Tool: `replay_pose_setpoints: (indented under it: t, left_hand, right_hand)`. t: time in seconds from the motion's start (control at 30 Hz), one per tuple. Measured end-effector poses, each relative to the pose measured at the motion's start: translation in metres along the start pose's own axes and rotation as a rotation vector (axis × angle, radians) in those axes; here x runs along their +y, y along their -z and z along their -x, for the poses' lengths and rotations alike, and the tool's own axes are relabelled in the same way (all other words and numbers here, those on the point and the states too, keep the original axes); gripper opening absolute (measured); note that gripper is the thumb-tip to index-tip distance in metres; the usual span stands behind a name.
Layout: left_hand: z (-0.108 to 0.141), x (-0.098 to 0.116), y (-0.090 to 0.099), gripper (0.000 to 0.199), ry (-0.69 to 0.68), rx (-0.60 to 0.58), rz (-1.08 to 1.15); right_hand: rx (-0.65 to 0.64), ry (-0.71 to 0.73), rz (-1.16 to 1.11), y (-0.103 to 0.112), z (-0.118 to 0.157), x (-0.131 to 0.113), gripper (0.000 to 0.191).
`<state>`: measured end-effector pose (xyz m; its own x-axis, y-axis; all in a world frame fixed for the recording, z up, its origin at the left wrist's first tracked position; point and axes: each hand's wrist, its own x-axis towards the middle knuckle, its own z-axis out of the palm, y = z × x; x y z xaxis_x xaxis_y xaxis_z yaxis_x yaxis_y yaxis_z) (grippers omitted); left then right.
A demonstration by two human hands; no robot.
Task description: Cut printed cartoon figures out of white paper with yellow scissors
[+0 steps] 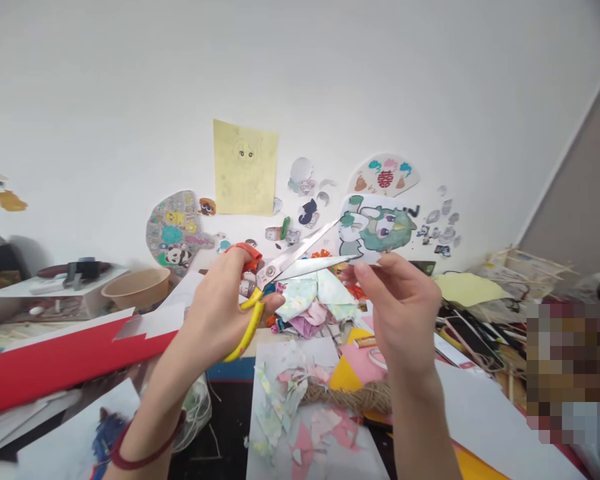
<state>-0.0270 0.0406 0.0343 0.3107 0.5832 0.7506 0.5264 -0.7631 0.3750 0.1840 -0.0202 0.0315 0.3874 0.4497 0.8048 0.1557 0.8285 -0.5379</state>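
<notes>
My left hand (225, 300) grips a pair of scissors (290, 257) by yellow and orange handles. The blades are spread, pointing right, with their tips at the left edge of a paper drawing (380, 230). On that drawing is a cartoon figure with green hair, turned sideways, with a white border round it. My right hand (400, 300) pinches the lower edge of the paper between thumb and fingers. Both hands are raised above the cluttered table. Below them lie pastel paper scraps (313, 300) and a white sheet (265, 460) strewn with torn pink and green bits.
A long red strip (70, 360) and a tan bowl (136, 287) are on the left. Twine (350, 397) lies mid-table. Pens and a phone (473, 343) crowd the right. A yellow sketch (245, 170) and paper cutouts hang on the wall behind.
</notes>
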Motion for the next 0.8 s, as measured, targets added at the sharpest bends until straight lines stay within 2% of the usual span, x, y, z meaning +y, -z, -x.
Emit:
replay_pose_setpoints:
  t: [0.07,0.2,0.27,0.43,0.57,0.8]
  left_hand:
    - [0.001,0.002,0.003,0.034,0.023,-0.061,-0.035]
    - [0.003,0.006,0.003,0.033,0.091,-0.025,0.043]
    - [0.004,0.007,0.003,0.035,0.119,-0.046,0.081]
    - [0.005,0.014,0.007,0.032,0.084,-0.192,-0.027]
    - [0.007,0.022,0.007,0.039,0.088,-0.213,-0.041]
    - [0.009,0.023,0.008,0.049,0.09,-0.208,-0.06]
  right_hand:
    - [0.018,0.037,0.005,0.0,0.001,-0.001,0.012]
    - [0.088,0.123,0.034,-0.002,0.001,-0.003,0.008]
    - [0.106,0.143,0.048,-0.004,0.001,-0.003,0.007]
    - [-0.004,0.083,0.02,-0.005,0.003,-0.001,0.008]
    - [-0.087,0.027,0.047,-0.007,0.007,0.002,0.008]
    - [-0.125,0.039,0.102,-0.012,0.012,0.002,0.01]
